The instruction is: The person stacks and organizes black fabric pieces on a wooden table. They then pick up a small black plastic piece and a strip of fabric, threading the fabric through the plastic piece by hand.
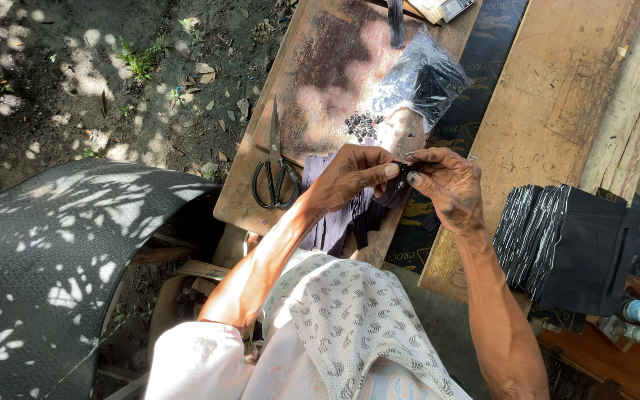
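Small black strap piece (401,178), pinched between your left hand (350,178) and right hand (450,185), sits above the wooden board's (320,81) near edge. Both sets of fingertips closed on it. Keep pinch tight, work steady; tiny dark beads (362,124) lie just beyond.

My worn wooden board (320,67) carries scissors (275,167), a heap of small dark beads (362,124), a clear bag (424,78) of dark bits and purple strips (331,222).
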